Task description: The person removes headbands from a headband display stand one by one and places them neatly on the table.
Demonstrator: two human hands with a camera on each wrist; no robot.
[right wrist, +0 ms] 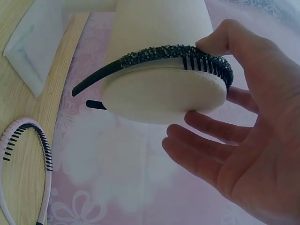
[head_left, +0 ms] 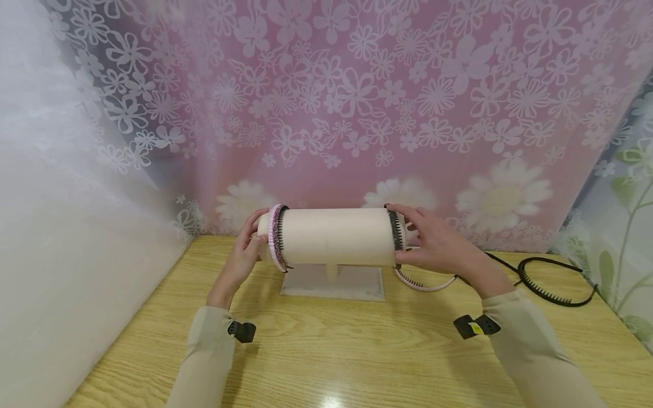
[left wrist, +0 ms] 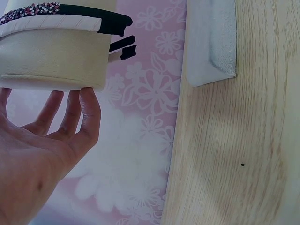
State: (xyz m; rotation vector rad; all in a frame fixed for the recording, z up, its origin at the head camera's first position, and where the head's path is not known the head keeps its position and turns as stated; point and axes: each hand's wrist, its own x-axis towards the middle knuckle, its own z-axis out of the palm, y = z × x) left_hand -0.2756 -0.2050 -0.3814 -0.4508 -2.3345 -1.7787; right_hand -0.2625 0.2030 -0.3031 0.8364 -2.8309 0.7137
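A cream padded roll of a headband stand [head_left: 336, 235] lies level on a short post above its pale base [head_left: 326, 289]. My left hand [head_left: 240, 255] grips the roll's left end, its thumb at the front and fingertips on the end face in the left wrist view. Close to that hand, a pale pink wrapped headband [left wrist: 61, 22] and a beaded headband [left wrist: 29, 12] sit side by side around the roll. At the right end, my right hand [head_left: 439, 241] holds a black glittery headband [right wrist: 159, 52] between thumb and forefinger. That toothed band curves around the roll near its edge.
On the wooden table [head_left: 357, 351], a light pink toothed headband [right wrist: 48, 154] lies behind and below my right hand. Black headbands [head_left: 553, 298] lie farther right. A pink flowered curtain [head_left: 326, 113] hangs behind the table, and a white surface [head_left: 66, 226] borders the left.
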